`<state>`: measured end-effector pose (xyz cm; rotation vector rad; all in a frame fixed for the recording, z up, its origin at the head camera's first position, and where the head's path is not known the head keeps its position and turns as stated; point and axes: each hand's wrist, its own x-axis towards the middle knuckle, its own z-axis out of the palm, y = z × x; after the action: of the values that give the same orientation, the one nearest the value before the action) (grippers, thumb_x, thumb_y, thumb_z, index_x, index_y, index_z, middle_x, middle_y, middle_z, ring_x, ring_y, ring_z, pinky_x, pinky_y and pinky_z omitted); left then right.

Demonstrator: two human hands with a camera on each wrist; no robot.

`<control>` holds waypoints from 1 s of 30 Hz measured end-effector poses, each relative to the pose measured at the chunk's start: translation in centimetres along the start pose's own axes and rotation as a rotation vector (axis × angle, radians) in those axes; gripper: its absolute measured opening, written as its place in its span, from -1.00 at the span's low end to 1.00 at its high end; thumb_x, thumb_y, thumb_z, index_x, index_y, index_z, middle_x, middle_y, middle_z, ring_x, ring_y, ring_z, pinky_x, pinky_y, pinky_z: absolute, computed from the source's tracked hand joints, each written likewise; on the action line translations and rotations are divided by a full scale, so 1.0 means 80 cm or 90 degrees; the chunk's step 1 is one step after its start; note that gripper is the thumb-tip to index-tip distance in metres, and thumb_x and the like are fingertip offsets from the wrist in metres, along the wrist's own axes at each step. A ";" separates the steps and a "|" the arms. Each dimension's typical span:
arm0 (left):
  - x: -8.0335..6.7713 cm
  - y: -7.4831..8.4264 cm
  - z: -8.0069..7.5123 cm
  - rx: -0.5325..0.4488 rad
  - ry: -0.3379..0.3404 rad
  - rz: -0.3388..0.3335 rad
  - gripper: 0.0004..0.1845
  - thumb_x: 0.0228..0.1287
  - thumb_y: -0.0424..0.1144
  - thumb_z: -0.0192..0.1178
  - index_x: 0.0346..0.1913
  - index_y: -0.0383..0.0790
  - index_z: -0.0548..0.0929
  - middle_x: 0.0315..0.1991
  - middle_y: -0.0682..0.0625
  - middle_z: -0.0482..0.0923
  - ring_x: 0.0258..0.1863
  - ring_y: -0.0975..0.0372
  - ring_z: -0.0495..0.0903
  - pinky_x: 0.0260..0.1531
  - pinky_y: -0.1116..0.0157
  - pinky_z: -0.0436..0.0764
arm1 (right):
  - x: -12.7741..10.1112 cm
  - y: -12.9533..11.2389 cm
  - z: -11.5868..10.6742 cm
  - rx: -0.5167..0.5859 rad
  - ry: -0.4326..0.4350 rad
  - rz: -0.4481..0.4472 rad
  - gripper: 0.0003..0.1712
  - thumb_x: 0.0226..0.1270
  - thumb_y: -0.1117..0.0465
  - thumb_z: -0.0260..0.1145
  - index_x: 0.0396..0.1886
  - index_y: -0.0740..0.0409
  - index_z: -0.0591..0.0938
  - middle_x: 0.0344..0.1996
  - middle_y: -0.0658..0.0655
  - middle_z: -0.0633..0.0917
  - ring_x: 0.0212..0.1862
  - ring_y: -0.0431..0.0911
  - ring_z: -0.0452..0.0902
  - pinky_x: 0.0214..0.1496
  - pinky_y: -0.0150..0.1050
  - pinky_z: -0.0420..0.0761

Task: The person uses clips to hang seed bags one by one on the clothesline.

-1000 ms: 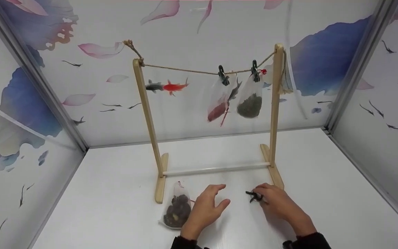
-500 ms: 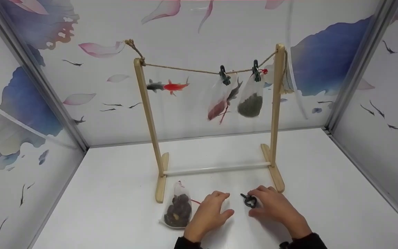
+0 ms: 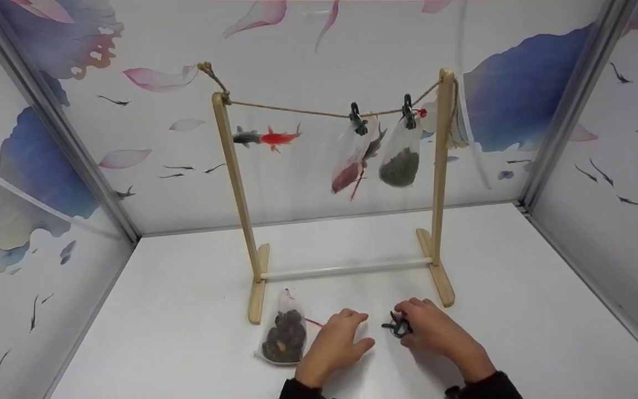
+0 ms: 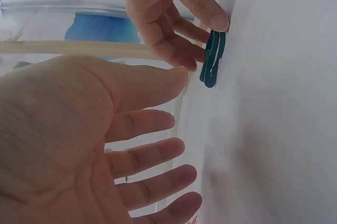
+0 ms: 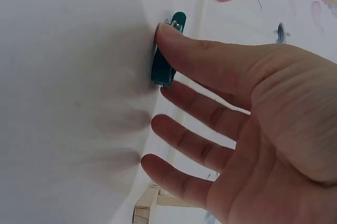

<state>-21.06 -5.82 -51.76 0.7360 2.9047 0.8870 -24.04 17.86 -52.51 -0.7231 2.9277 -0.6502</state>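
Observation:
In the head view my right hand (image 3: 442, 337) pinches a dark green clothespin (image 3: 399, 326) low over the white table. The right wrist view shows the thumb lying on the clothespin (image 5: 165, 61), with the other fingers spread out below it. My left hand (image 3: 334, 344) holds nothing; its fingers are apart and slightly bent, facing the right hand. Left of it, a clear mesh bag (image 3: 284, 339) of dark round pieces stands on the table, its red drawstring (image 3: 313, 322) reaching toward the left wrist.
Behind the hands stands a wooden rack (image 3: 237, 194) with a rope (image 3: 291, 110) strung between its posts. From the rope hang a bag of reddish contents (image 3: 346, 178) and a bag of dark grains (image 3: 400, 169), each under a dark clothespin. Patterned panels (image 3: 319, 183) enclose the table.
My right hand has shifted slightly left with the clothespin, which has turned in its fingers. The left hand has moved a little right and toward me, staying open.

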 end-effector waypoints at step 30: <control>-0.004 -0.011 -0.021 -0.114 -0.095 -0.012 -0.31 0.41 0.04 0.28 0.41 -0.36 0.44 0.28 -0.20 0.54 0.26 0.01 0.52 0.24 0.10 0.47 | -0.008 -0.016 -0.027 0.138 -0.132 -0.140 -0.73 0.36 0.14 0.44 -0.03 0.16 0.68 -0.19 -0.04 0.71 -0.11 -0.14 0.62 -0.05 -0.14 0.61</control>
<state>-21.37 -7.44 -50.87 0.7244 2.6570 1.0273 -23.28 17.97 -50.05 -1.0265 2.5633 -0.8376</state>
